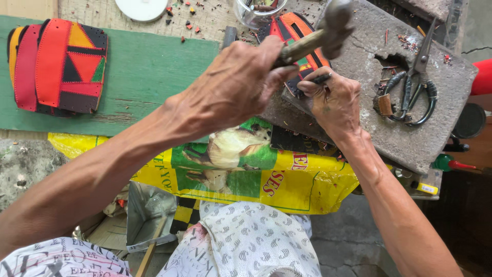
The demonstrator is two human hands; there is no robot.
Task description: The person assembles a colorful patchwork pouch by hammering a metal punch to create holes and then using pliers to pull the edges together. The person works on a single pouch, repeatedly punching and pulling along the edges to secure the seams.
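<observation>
My left hand (pixel 241 82) is closed around the wooden handle of a hammer (pixel 335 23), whose metal head is raised over the work. My right hand (pixel 333 100) pinches a small dark punch-like tool (pixel 322 79) and presses its tip against a patchwork leather piece (pixel 294 28) in red, orange, green and black. That piece lies on a rough grey stone slab (pixel 435 133), partly hidden by both hands. The hammer head hangs just above and to the right of the small tool.
A stack of similar patchwork pieces (pixel 56 64) lies on a green board (pixel 154 72) at left. Black-handled scissors (pixel 417 87) rest on the slab. A yellow printed sack (pixel 287 184) hangs below. A white lid (pixel 141 7) and a clear jar (pixel 256 10) sit at the top.
</observation>
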